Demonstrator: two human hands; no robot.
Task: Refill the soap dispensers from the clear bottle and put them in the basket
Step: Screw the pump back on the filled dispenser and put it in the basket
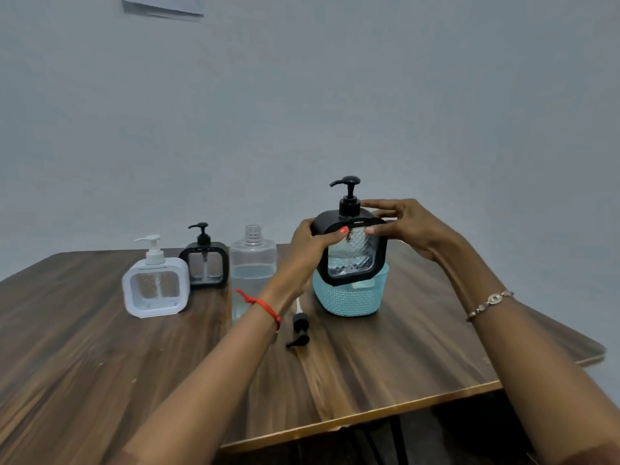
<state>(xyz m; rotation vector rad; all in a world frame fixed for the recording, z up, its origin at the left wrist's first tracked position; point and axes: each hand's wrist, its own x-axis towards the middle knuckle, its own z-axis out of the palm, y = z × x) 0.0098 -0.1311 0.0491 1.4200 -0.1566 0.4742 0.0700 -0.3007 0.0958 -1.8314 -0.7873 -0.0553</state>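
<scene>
A black-framed soap dispenser (pixel 350 253) with a black pump on top and some liquid inside hangs upright just above the teal basket (pixel 349 298), its base at the rim. My left hand (pixel 310 250) grips its left side and my right hand (pixel 407 226) holds its upper right corner. The clear bottle (pixel 253 263), uncapped and partly full, stands left of the basket, its lower part hidden by my left forearm. Further left stand a second black dispenser (pixel 204 263) and a white dispenser (pixel 156 285), both with pumps on.
A loose black pump head (pixel 298 330) with its white tube lies on the wooden table (pixel 100 364) in front of the clear bottle. The table's front edge runs diagonally at lower right. A plain wall stands behind.
</scene>
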